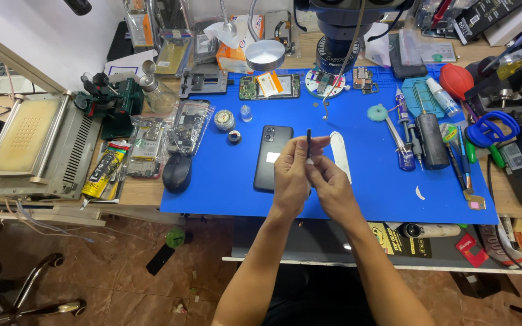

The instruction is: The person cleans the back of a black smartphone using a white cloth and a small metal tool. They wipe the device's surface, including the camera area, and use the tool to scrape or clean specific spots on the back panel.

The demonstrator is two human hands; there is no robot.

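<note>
Two hands meet over the front middle of the blue work mat (225, 181) on the desk (146, 192). The left hand (291, 175) is closed round a thin dark tool (309, 140), a stick-like shaft that stands nearly upright above the fingers. The right hand (328, 181) is pinched shut beside it on a small white piece (310, 162), wipe or adhesive strip, which touches the tool's lower end; what exactly it is cannot be told.

Just left of the hands a black smartphone (272, 158) lies flat on the mat, back up, camera end away from the person, a small white patch on its cover. It looks whole and closed, and neither hand touches it. Just right of the hands lies a long white strip (339, 154), and a small white scrap (420, 192) sits further right, near the mat's front edge.

By the look of it the work is at a preparing stage: the tool is being readied in the hands while the phone waits unopened. At the far edge of the mat an opened phone (270, 86) with bare circuit board lies below the microscope (341, 36). Screwdrivers and tweezers (403, 142) lie in a row at the right, and a computer mouse (177, 173) sits at the mat's left edge.
</note>
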